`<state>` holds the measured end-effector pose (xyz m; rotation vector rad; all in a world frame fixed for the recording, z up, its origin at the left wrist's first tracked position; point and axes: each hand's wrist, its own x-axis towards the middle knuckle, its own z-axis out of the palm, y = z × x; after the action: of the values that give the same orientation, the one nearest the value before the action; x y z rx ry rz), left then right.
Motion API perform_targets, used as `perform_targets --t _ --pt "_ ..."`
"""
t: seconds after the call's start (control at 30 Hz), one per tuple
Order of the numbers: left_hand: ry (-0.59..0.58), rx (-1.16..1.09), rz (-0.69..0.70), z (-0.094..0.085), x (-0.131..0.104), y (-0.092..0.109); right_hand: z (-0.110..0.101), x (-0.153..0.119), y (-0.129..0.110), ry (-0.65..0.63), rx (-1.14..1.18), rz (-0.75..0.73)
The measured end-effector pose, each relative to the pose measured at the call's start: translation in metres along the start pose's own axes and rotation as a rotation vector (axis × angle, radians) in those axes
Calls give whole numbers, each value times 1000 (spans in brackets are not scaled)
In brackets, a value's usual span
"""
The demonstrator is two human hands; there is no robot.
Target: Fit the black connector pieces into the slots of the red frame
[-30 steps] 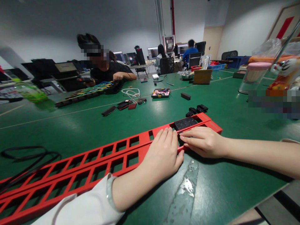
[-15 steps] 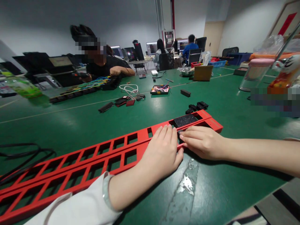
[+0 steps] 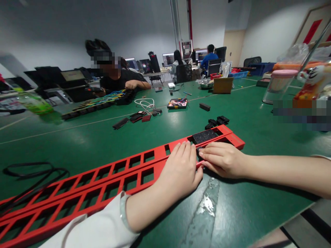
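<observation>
Two long red frames (image 3: 159,164) with rows of rectangular openings lie side by side across the green table. My left hand (image 3: 181,165) rests over the nearer frame, its fingers together across the top and the thumb at the near edge. Just right of it, my right hand (image 3: 223,159) pinches a small black piece (image 3: 199,151) at an opening of the nearer frame; the fingers partly hide it. Black socket-like modules (image 3: 205,136) sit in the farther frame, beyond my hands. Several loose black pieces (image 3: 216,122) lie behind that frame's right end.
Across the table (image 3: 160,134), a person in black (image 3: 116,81) is beside a black strip with coloured wires (image 3: 103,100). A small tray (image 3: 177,103), white cable (image 3: 144,102) and dark pads (image 3: 137,117) lie mid-table. A pink-lidded jar (image 3: 279,86) stands right, a black cable (image 3: 36,168) lies left.
The view has shifted slightly, moving the background right and down at the left side. Both hands keep nearly the same places on the red frame.
</observation>
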<state>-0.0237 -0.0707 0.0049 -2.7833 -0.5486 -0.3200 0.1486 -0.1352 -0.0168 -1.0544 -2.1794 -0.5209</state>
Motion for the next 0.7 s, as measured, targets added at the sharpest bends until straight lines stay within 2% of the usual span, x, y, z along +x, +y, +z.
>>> perform_targets --t 0.23,0.43,0.7 --pt "1 12 -3 -2 1 1 1 -5 8 -147 259 73" --pt "13 9 0 -2 1 1 1 -5 9 -191 252 64" --pt "15 13 16 -2 2 0 0 -5 7 -170 214 62"
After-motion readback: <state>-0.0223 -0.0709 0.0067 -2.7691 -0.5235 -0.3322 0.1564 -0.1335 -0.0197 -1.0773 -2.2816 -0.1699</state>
